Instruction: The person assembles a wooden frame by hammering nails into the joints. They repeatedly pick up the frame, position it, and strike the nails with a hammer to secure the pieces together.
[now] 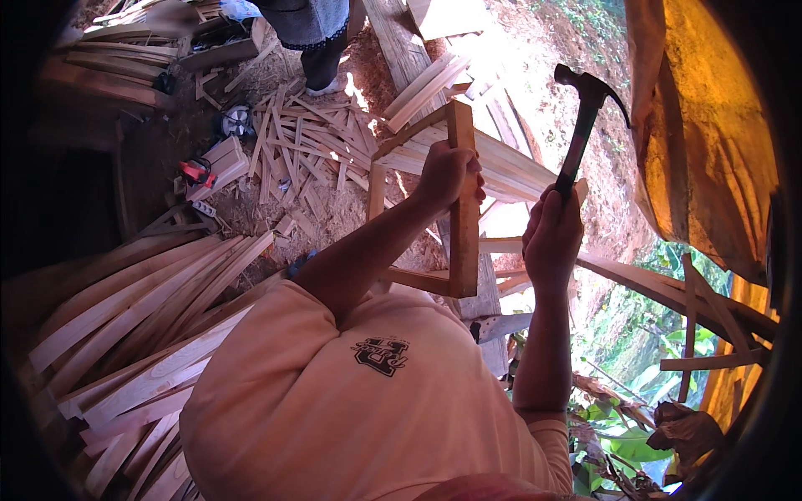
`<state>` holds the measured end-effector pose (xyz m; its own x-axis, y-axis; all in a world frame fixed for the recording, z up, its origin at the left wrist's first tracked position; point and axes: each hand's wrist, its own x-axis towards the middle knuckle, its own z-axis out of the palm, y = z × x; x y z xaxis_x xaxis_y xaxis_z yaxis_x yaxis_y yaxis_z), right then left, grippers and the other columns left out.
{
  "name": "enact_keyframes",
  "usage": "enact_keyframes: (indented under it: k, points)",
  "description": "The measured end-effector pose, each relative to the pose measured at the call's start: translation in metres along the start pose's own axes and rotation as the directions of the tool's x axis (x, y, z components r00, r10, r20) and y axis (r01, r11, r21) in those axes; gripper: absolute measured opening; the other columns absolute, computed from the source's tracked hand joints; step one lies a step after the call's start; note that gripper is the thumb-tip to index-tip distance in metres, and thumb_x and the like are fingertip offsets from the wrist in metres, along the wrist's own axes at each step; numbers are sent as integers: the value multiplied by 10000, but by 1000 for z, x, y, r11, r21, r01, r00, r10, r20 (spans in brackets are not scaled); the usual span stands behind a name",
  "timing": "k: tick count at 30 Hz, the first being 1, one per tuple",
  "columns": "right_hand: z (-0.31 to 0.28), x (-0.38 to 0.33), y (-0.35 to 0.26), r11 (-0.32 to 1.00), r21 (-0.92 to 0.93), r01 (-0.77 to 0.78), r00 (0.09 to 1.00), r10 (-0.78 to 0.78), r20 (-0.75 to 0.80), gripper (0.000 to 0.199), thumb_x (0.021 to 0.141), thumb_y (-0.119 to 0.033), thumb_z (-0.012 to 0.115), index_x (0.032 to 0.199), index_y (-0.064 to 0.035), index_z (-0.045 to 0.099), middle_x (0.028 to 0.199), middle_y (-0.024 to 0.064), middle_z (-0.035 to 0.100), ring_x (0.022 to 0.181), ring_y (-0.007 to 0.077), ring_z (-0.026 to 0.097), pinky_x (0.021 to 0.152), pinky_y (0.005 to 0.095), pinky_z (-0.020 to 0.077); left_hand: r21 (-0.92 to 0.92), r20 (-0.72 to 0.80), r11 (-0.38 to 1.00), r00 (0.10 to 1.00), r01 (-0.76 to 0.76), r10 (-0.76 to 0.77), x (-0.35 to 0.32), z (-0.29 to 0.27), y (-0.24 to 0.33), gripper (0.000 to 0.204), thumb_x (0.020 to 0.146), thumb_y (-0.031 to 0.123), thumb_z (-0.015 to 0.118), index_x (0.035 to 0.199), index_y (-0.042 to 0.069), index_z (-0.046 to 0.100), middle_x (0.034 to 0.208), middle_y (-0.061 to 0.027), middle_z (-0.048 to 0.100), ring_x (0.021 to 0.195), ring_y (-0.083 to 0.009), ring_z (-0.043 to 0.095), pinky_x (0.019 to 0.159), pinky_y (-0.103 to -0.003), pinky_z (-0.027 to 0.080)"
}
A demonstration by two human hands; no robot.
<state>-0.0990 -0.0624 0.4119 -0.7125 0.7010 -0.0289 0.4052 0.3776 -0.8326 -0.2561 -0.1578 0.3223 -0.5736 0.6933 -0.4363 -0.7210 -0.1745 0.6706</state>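
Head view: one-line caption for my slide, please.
Left hand grips a brown rectangular wooden frame; right hand holds a black claw hammer; thin pale wooden strips lie scattered beyond.

The person wears a loose, short-sleeved T-shirt (334,422) of pale peach cloth, which looks pinker toward its near part. A small dark emblem (382,356) is printed on the chest: a blocky, outlined shape crossed by slanting lettering. Soft creases cross the fabric, a long one running down from the left sleeve (280,313). That sleeve is wide and rounded; the right sleeve (549,442), of the same plain cloth, shows as a narrower strip on the right. Both forearms are bare, as are the left hand (449,174) and right hand (553,238).
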Motion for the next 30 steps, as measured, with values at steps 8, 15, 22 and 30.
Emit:
enact_keyframes:
  k: [8, 15, 22, 30]
  points:
    - [0, 17, -16, 997, -71, 23, 999, -21, 29, 240, 1086, -218, 519, 1029, -5, 616, 663, 133, 579, 565, 236, 567, 578, 396, 439, -25, -2, 999, 1000, 25, -25, 11, -8, 4, 208, 835, 74, 524, 1017, -28, 530, 711, -160, 594, 523, -279, 607, 515, -423, 565]
    - [0, 28, 20, 956, -288, -55, 983, 102, 154, 272, 1074, -251, 542, 1040, 11, 604, 799, 277, 667, 797, 491, 672, 663, 516, 479, 15, 3, 999, 999, 42, -42, 16, 1, -2, 188, 833, 83, 528, 985, -26, 542, 708, -156, 596, 528, -272, 602, 518, -416, 546]
    - [35, 14, 10, 999, -51, -1, 996, -4, -91, 232, 1067, -194, 535, 1011, 32, 531, 762, 321, 652, 768, 544, 651, 640, 571, 497, 55, 23, 997, 998, 55, -56, 33, -27, 5, 193, 848, 108, 516, 1007, 0, 541, 722, -141, 583, 557, -269, 597, 551, -423, 556]
    - [30, -27, 45, 979, -96, -177, 984, 175, -30, 351, 1018, -301, 660, 1043, 32, 553, 789, 286, 681, 782, 482, 695, 675, 548, 534, 164, -53, 977, 990, 138, -131, 59, -60, 33, 312, 845, 131, 559, 1138, 25, 560, 828, -85, 609, 648, -225, 595, 632, -336, 510]
